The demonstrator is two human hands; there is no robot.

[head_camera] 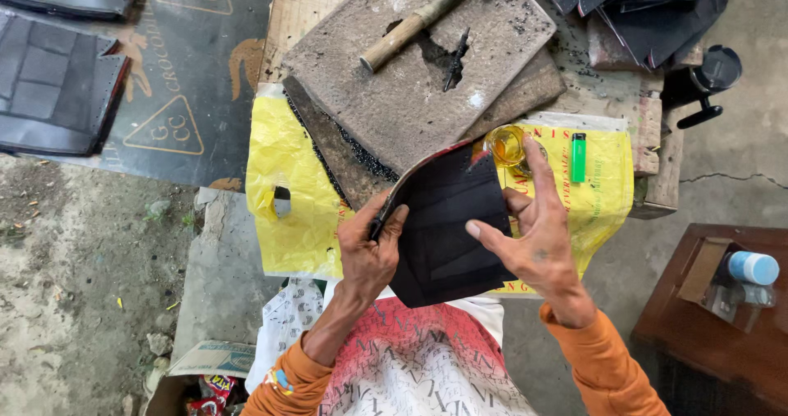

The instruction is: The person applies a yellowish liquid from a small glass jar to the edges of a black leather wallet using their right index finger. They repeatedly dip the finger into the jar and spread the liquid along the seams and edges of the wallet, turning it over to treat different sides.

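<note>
closest to the camera is the person's lap, covered by a patterned red and white cloth (419, 367), with orange sleeves either side. just above it both hands are on a dark leather piece (447, 227), held up over the front edge of the bench (607, 96). the left hand (369, 252) has its grip closed on the left edge, thumb and fingers pinching right where a thin red trim runs along the curve, probably to keep that edge steady. the right hand (533, 231) holds the right side, thumb on the face and fingers spread behind, so the piece stays flat and tilted toward the eyes. the piece itself looks black, matte, roughly four-sided with stitched or creased panel lines on it.

under it lies a yellow plastic bag (287, 178), with a small glass of amber liquid (505, 144) and a green lighter (579, 157) just past the right fingers. further back sits a worn grey board (410, 80) with a hammer (427, 16) lying on it, and more dark pieces (640, 6) stacked at the far corner.
</note>
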